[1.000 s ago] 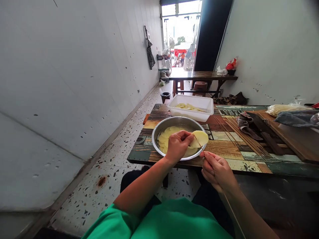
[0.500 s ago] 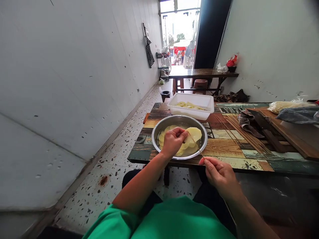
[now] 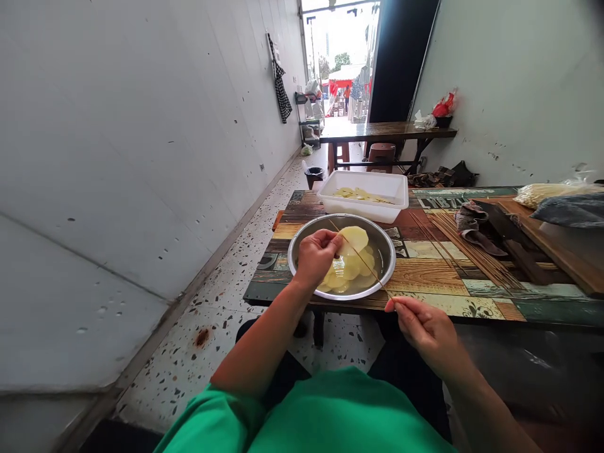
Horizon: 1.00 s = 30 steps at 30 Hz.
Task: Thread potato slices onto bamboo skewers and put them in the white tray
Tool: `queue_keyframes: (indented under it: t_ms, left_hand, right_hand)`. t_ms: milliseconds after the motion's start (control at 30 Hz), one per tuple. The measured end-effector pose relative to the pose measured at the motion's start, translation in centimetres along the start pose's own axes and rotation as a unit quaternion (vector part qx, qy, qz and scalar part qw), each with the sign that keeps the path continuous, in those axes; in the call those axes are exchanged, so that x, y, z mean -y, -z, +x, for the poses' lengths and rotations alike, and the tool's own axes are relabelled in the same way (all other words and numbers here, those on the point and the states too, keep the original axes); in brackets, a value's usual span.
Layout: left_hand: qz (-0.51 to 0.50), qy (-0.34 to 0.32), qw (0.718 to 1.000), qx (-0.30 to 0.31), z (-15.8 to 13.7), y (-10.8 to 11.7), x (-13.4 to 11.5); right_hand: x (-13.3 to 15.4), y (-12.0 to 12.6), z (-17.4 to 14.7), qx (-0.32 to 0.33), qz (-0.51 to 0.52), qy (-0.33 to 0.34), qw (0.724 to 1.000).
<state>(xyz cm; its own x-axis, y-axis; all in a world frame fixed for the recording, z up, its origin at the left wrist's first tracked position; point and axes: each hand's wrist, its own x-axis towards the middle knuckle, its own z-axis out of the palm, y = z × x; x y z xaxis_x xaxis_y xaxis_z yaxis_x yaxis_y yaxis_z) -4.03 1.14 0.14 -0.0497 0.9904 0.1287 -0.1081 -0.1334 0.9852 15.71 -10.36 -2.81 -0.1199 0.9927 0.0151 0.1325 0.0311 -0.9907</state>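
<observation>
My left hand is closed on the edge of a pale yellow potato slice, held up over a round metal bowl. In my right hand, at the table's front edge, the fingers pinch the near end of a thin wooden skewer. The skewer slants up and left across the slice, and its tip shows beyond my left fingers. Whether it pierces the slice I cannot tell. Several more potato slices lie in water in the bowl.
Behind the bowl stands a white plastic tub with skewered slices. Loose skewers lie on the right of the patterned table, beside a crumpled cloth, a knife and a wooden board. A wall runs along the left.
My left hand has moved slightly left and up with the potato slice. The skewer tip now shows past my left fingers. My right hand has barely moved.
</observation>
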Motion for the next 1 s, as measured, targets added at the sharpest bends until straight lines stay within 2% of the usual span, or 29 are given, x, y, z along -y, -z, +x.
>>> queue_keyframes:
  t_ms: [100, 233, 367, 433, 533, 600, 633, 700, 767, 833, 900, 933, 1000]
  left_hand:
    - [0.011, 0.016, 0.998, 0.064, -0.9, -1.4, 0.2]
    - [0.003, 0.021, 0.997, 0.080, -1.8, -3.0, 0.4]
    - [0.013, 0.045, 0.990, 0.134, -2.6, -3.7, 0.5]
    - [0.023, 0.056, 0.984, 0.165, -2.4, -3.4, 0.6]
    - [0.084, 0.074, 0.973, 0.201, -1.0, -1.6, 0.8]
    - [0.201, 0.019, 0.967, 0.157, 0.6, -0.2, 1.1]
    - [0.283, -0.022, 0.949, 0.139, 1.3, 0.4, 1.3]
    - [0.415, -0.047, 0.900, 0.124, 2.5, 0.9, 1.7]
    - [0.512, -0.046, 0.839, 0.176, 2.9, 0.5, 2.2]
    - [0.598, -0.044, 0.757, 0.260, 2.9, -0.6, 2.8]
    - [0.657, -0.055, 0.682, 0.317, 2.7, -1.8, 3.2]
    - [0.674, -0.062, 0.657, 0.333, 2.7, -2.2, 3.3]
    - [0.683, -0.071, 0.640, 0.346, 2.8, -2.5, 3.5]
  right_hand:
    - [-0.2, -0.3, 0.9, -0.038, -0.001, 0.010, 0.999]
    - [-0.5, -0.3, 1.8, -0.069, -0.003, 0.018, 0.997]
    - [-0.7, -0.3, 2.0, -0.085, -0.007, 0.017, 0.996]
    - [-0.7, -0.2, 2.0, -0.084, -0.001, 0.014, 0.996]
    - [-0.6, 0.3, 1.9, -0.087, 0.021, 0.017, 0.996]
    - [-0.6, 0.7, 1.8, -0.093, 0.043, 0.018, 0.995]
    - [-0.6, 0.8, 1.8, -0.096, 0.054, 0.018, 0.994]
    - [-0.7, 1.0, 1.9, -0.107, 0.079, 0.018, 0.991]
    - [-0.9, 1.2, 2.0, -0.127, 0.099, 0.021, 0.987]
    - [-1.1, 1.3, 2.0, -0.144, 0.118, 0.022, 0.982]
    - [-1.2, 1.3, 2.0, -0.149, 0.132, 0.018, 0.980]
    - [-1.3, 1.3, 1.9, -0.147, 0.138, 0.014, 0.979]
    - [-1.3, 1.2, 1.8, -0.135, 0.143, 0.007, 0.980]
